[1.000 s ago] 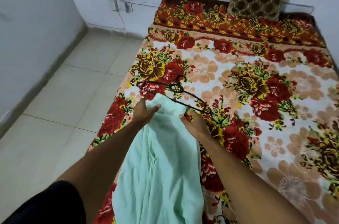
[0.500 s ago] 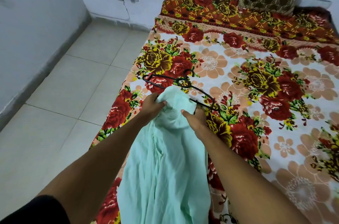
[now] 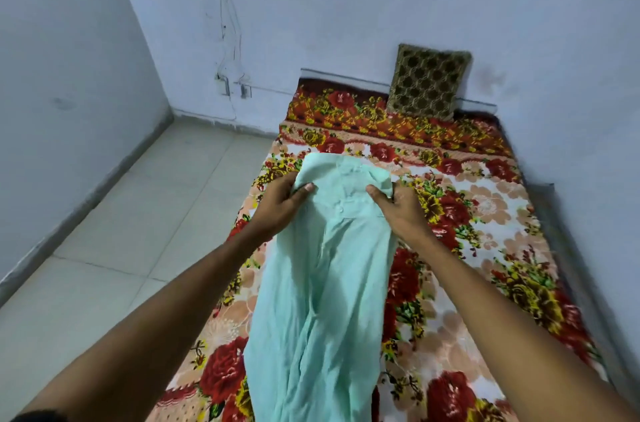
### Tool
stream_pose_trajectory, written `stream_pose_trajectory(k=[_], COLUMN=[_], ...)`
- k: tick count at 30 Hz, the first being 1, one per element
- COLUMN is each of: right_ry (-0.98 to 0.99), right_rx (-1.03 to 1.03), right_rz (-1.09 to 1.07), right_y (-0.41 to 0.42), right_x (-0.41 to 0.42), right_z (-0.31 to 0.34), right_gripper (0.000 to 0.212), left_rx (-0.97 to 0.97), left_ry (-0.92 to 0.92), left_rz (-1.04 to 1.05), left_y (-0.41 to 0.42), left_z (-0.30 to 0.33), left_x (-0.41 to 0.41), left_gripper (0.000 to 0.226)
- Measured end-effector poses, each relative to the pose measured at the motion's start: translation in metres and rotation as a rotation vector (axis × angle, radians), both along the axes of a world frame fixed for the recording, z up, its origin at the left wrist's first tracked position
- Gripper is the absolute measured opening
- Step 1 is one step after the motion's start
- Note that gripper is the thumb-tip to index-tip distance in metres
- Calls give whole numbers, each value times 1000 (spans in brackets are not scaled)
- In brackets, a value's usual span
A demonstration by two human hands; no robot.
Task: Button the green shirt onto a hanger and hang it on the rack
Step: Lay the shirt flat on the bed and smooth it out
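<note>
Since the green shirt [image 3: 322,269] is thin, soft cloth with no stiffness, it looks light and floppy, likely to sag and slide off anything narrow, so best held at the shoulders near the collar, one hand per side, which is about where the hands sit now. Left hand [image 3: 280,205] at 10 o'clock of the shirt's middle pinches the left shoulder cloth, thumb on top, fingers tucked under the fabric. Right hand [image 3: 401,210] at 2 o'clock grips the right shoulder edge, thumb over the cloth and fingers curled behind it. Shirt is pale mint green, long, wrinkled in lengthwise folds, front up, collar [image 3: 346,165] at 12 o'clock, placket running down the centre with at least one small button [image 3: 341,210] showing; cannot tell if any are fastened. It lies lengthwise along the left side of the bed [image 3: 485,248], top end lifted slightly by the hands, tail running to 6 o'clock out of view. Bed has a floral red and yellow cover, brown patterned cushion [image 3: 427,86] against the wall at 12 o'clock. No hanger or rack visible in this view, so buttoning onto a hanger judged not yet done. Tiled floor [image 3: 138,231] at 9 o'clock.
</note>
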State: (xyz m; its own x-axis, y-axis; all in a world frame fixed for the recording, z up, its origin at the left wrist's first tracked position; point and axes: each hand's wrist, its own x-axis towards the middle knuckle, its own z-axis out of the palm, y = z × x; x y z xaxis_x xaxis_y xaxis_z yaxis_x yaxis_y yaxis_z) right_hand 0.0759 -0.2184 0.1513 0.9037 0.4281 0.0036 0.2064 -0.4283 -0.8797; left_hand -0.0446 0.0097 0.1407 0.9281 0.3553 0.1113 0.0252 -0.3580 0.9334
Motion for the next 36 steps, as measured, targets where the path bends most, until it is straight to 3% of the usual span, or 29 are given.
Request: stream_pose_trajectory(k=[5, 8, 11, 16, 20, 23, 26, 30, 36], right_ry=[-68, -140, -167, -309, -357, -399, -404, -398, -392], right_rx=[33, 42, 35, 163, 248, 264, 249, 233, 178], right_rz=[-18, -28, -41, -17, 37, 67, 64, 86, 134], right_y=[-39, -69, -105, -168, -220, -253, -274, -294, -336], right_x=[-44, -82, -123, -196, -262, -304, -339, -393, -459], right_z=[137, 212, 277, 357, 398, 421, 435, 468, 488], right_gripper=[39, 61, 34, 29, 12, 13, 22, 23, 21], left_rx=[56, 63, 85, 112, 40, -20, -47, -71, -94], left_ry=[-108, -180, -237, -340, -380, -351, -349, -402, -374], left_rz=[-54, -101, -152, -145, -100, -85, -78, -5, 9], left_y=[-28, -50, -75, -132, -188, -222, -239, -251, -279], left_z=[119, 189, 256, 351, 396, 417, 433, 460, 471], left_x=[-31, -66, -107, -194, -270, -314, -347, -387, -434], left_gripper=[23, 19, 20, 20, 30, 39, 22, 31, 18])
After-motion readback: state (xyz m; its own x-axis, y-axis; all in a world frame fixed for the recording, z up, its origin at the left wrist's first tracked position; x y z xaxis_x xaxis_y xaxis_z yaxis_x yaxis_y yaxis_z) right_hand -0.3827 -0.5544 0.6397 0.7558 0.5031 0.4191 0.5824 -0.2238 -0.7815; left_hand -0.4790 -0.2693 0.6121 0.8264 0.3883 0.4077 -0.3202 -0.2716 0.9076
